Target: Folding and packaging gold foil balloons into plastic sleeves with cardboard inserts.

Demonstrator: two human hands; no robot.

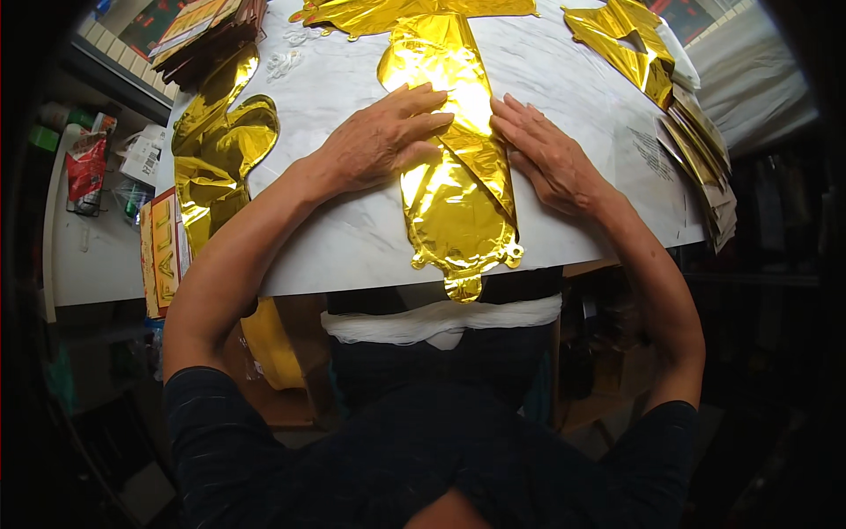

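A flat, uninflated gold foil balloon (454, 198) lies down the middle of a white marbled table (352, 234), its tail hanging over the near edge. My left hand (383, 137) rests palm down on its left side, fingers spread and pointing right. My right hand (546, 154) presses flat on its right side, along a folded edge of the foil. Neither hand grips anything.
More gold foil balloons lie at the table's left edge (216, 145) and far right (630, 44). A stack of flat packets (701, 154) sits at the right edge and another stack (207, 35) at the far left. A shelf with bottles and bags (92, 167) stands on the left.
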